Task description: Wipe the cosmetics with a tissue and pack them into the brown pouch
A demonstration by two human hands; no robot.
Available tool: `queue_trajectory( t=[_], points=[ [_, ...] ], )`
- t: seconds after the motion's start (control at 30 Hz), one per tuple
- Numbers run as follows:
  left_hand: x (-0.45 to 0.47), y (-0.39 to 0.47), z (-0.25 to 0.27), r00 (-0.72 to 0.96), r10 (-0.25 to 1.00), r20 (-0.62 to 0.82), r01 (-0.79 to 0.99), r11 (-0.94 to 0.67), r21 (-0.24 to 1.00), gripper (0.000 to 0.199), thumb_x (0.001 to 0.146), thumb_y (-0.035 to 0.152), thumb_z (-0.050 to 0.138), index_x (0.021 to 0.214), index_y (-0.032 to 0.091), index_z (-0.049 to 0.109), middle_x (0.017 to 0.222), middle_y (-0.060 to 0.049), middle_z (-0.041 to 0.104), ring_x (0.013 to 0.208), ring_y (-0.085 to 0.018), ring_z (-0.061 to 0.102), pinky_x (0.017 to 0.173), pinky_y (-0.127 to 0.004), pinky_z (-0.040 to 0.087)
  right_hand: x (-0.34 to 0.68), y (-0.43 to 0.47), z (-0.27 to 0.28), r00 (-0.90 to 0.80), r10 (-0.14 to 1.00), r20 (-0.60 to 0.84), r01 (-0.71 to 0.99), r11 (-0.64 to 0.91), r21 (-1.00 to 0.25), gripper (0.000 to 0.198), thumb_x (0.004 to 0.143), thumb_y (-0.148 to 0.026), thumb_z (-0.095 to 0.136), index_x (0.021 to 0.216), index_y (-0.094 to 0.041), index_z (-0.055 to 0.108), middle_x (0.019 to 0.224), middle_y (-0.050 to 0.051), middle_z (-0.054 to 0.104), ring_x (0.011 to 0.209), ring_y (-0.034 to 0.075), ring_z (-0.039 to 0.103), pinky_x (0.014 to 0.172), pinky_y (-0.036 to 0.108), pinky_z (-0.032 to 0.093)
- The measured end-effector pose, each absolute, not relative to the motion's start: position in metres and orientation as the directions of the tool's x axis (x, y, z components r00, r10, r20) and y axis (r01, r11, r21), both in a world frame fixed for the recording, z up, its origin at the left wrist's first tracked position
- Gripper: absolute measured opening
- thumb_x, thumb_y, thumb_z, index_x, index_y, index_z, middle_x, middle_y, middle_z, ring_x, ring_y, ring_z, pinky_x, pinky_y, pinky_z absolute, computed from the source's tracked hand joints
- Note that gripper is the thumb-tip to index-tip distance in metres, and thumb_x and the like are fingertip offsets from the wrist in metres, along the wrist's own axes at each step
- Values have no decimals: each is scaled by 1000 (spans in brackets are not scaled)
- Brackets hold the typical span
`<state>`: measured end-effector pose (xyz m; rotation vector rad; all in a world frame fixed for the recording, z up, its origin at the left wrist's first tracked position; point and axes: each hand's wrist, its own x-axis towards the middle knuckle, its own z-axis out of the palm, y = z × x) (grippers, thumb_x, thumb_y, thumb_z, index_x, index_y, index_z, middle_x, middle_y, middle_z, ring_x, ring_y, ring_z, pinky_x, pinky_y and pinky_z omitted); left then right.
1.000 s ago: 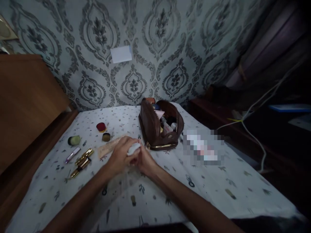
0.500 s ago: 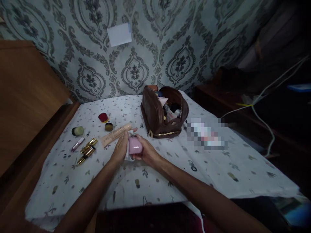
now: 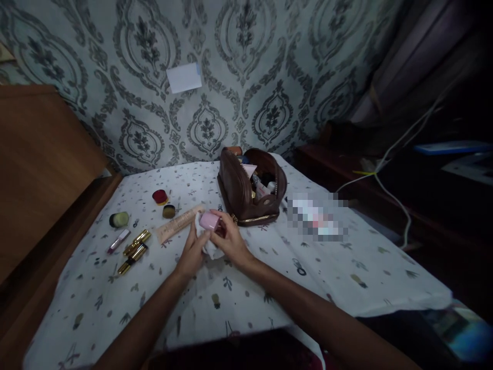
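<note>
In the head view my left hand [image 3: 193, 247] is closed around a crumpled white cloth [image 3: 212, 251]. The cloth wraps the side of a small, glossy pink container [image 3: 210, 221]. My right hand [image 3: 233, 242] grips that container from the right, fingers bent round it; some fingertips are hidden. Just beyond my hands lies a beige squeeze tube [image 3: 179, 224]. A brown makeup bag [image 3: 246, 192] stands unzipped behind my right hand, with several cosmetics showing inside.
On the left of the patterned tablecloth [image 3: 154, 303] lie gold lipstick tubes [image 3: 133, 258], a lip gloss [image 3: 118, 240], a green-lidded jar [image 3: 119, 220], a red-lidded jar [image 3: 160, 197] and a small dark-gold jar [image 3: 168, 211]. A blurred-out item [image 3: 318, 216] lies right of the bag.
The pink container has turned in my hands and tilted upward; my right-hand fingers have shifted over it. More white cloth shows below it. The whole view has shifted slightly.
</note>
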<state>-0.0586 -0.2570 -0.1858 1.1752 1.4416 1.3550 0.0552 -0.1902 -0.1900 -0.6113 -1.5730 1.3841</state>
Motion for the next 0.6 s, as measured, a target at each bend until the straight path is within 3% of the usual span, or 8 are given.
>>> queue_trajectory(
  t=[0.07,0.13,0.23,0.3,0.4,0.6],
  points=[
    [-64,-261,-182,-186,981,59,145,-32,989,74,90,24,37,157,29,6,161,-6,32,142,-21,42,108,-39,47,57,-190,-190,-439,818,373,-124,356,-926,53,79,-32,68,129,-23,54,125,9,54,117,23,54,99,37,47],
    [-68,-264,-178,-177,975,134,270,-83,959,78,85,19,39,157,27,8,163,-5,27,146,-20,35,113,-38,42,58,-190,-192,-431,807,404,-75,414,-907,59,78,-29,68,134,-24,51,128,10,53,120,24,52,102,40,46],
    [-69,-265,-177,-217,942,257,437,-142,888,70,87,23,42,153,21,18,163,-9,25,150,-22,24,122,-42,26,59,-188,-195,-389,829,401,-47,417,-908,67,72,-27,72,133,-21,46,127,11,54,118,24,53,101,41,46],
    [-67,-265,-180,-233,923,306,502,-156,851,63,91,26,43,150,18,22,160,-14,28,150,-24,25,123,-44,22,59,-186,-197,-358,856,374,-46,384,-922,62,69,-28,74,125,-21,48,119,9,57,110,23,57,97,39,48],
    [-66,-266,-185,-230,905,358,582,-166,796,54,96,30,41,146,16,26,154,-17,38,145,-25,35,119,-46,29,61,-181,-196,-347,874,341,-73,337,-938,54,70,-33,75,118,-21,52,110,6,59,101,20,59,90,35,51],
    [-75,-263,-184,-162,870,466,681,-243,691,44,99,34,37,140,16,42,145,-16,51,137,-25,46,114,-46,37,68,-179,-187,-404,834,376,-90,373,-923,58,74,-36,76,126,-18,61,114,9,60,105,22,58,89,35,50]
  ],
)
